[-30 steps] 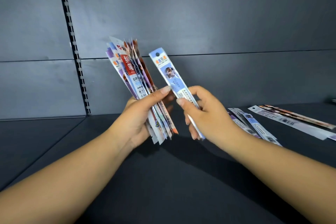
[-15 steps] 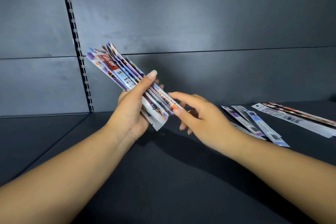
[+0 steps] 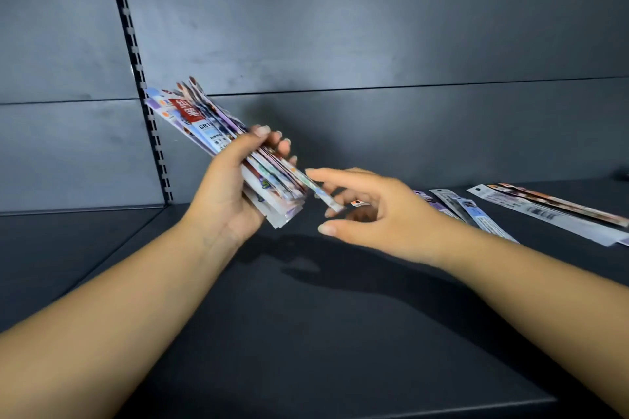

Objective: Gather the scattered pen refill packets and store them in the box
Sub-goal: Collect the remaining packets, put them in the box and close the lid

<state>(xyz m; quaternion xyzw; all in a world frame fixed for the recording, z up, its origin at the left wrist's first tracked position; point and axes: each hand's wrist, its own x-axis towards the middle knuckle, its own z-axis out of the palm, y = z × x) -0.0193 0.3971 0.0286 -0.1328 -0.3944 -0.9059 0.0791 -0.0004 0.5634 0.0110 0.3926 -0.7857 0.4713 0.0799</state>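
Above the dark shelf [image 3: 306, 333], the left hand [image 3: 228, 194] gripped a fanned bundle of pen refill packets [image 3: 218, 139], thumb across the front and fingers curled round the back, the bundle tilted up toward the left. No box showed in the view, so every packet was either in that hand or lying loose. The right hand [image 3: 377, 214] hung just beside the bundle's lower end with its fingers spread and relaxed, forefinger stretched toward the packets; whether it touched the lowest packet was not clear. Behind the right hand, near the wrist, a few loose packets [image 3: 476, 214] lay flat on the shelf. Further right, a second group of longer packets [image 3: 551, 211] lay side by side, reaching the frame's edge. A slotted metal upright [image 3: 139, 78] ran up the grey back panel [image 3: 374, 27] behind the bundle.
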